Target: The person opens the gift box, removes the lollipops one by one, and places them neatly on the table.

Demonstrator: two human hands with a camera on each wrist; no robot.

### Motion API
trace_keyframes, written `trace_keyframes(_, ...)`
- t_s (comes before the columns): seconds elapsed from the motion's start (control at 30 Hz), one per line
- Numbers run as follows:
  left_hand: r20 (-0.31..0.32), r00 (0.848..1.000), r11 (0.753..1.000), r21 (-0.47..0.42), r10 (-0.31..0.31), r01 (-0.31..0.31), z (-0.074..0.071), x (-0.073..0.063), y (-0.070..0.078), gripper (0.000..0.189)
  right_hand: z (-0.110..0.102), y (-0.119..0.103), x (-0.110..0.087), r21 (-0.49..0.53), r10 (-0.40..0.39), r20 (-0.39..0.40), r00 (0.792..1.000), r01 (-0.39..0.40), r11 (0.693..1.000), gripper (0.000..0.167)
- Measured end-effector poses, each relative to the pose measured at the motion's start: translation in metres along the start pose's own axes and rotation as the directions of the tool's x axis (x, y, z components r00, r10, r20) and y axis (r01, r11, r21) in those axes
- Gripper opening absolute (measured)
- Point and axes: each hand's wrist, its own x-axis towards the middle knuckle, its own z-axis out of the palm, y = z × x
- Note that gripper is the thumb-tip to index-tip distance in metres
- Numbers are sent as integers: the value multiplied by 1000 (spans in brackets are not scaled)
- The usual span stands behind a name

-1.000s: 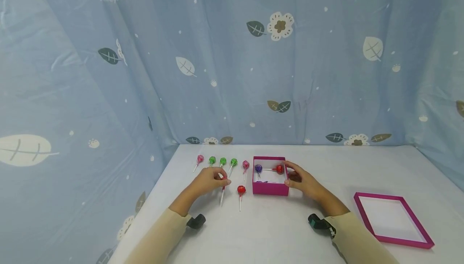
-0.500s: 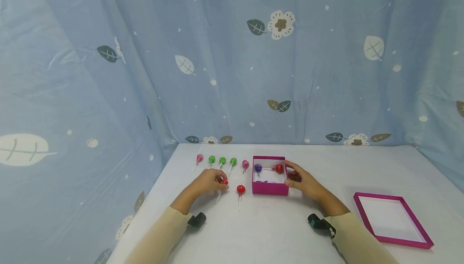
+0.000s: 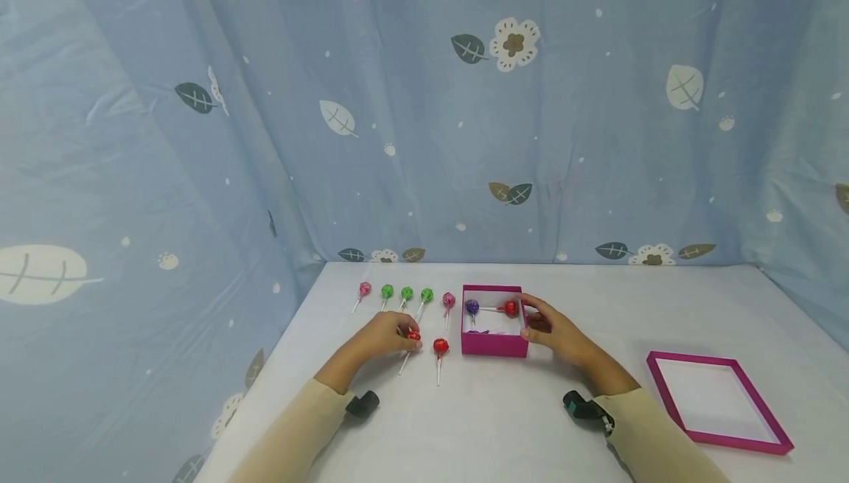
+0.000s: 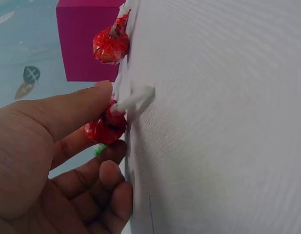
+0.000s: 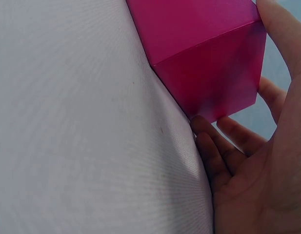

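My left hand (image 3: 383, 334) pinches a red lollipop (image 4: 105, 129) between thumb and fingers at its wrapped head. Its white stick slants down, the tip close to the white tabletop. Just right of it lies another red lollipop (image 3: 441, 346), stick toward me. A magenta box (image 3: 494, 346) stands without its lid; inside are a purple lollipop (image 3: 472, 307) and a red lollipop (image 3: 511, 309) lying sideways, plus a bit of purple at the front wall. My right hand (image 3: 560, 332) holds the box's right side, thumb at the front corner and fingers along the side and back.
Behind my left hand lie a pink lollipop (image 3: 365, 289) and several green lollipops (image 3: 407, 293) in a row, with another pink lollipop (image 3: 449, 299) beside the box. The magenta-rimmed lid (image 3: 719, 400) lies at the right. A blue patterned curtain (image 3: 424, 136) hangs behind the table.
The red lollipop in my left hand has turned, its head now showing by the fingertips and its stick slanting more. My right hand and the box have stayed in place.
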Motion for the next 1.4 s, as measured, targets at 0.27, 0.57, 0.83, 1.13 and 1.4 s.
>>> trace_keyframes(0.27,-6,1000,1000,-6,-10,10,1,-2,-1,17,0,4,1,1,-7,6,1000,7,1000,71)
trace_keyframes(0.57,7,1000,1000,0,-2,2,-2,-6,-1,17,2,4,2,0,12,8,1000,-12,1000,72)
trace_keyframes(0.83,10,1000,998,59,22,-22,-16,-7,8,29,2,4,2,-1,8,10,1000,-8,1000,71)
trace_keyframes(1.13,-26,993,991,71,112,-110,-24,18,36,31,0,7,2,-9,-21,0,1000,21,1000,71)
trace_keyframes(1.4,-36,973,969,99,230,-225,-15,40,66,22,-1,7,2,-1,-26,6,1000,26,1000,72)
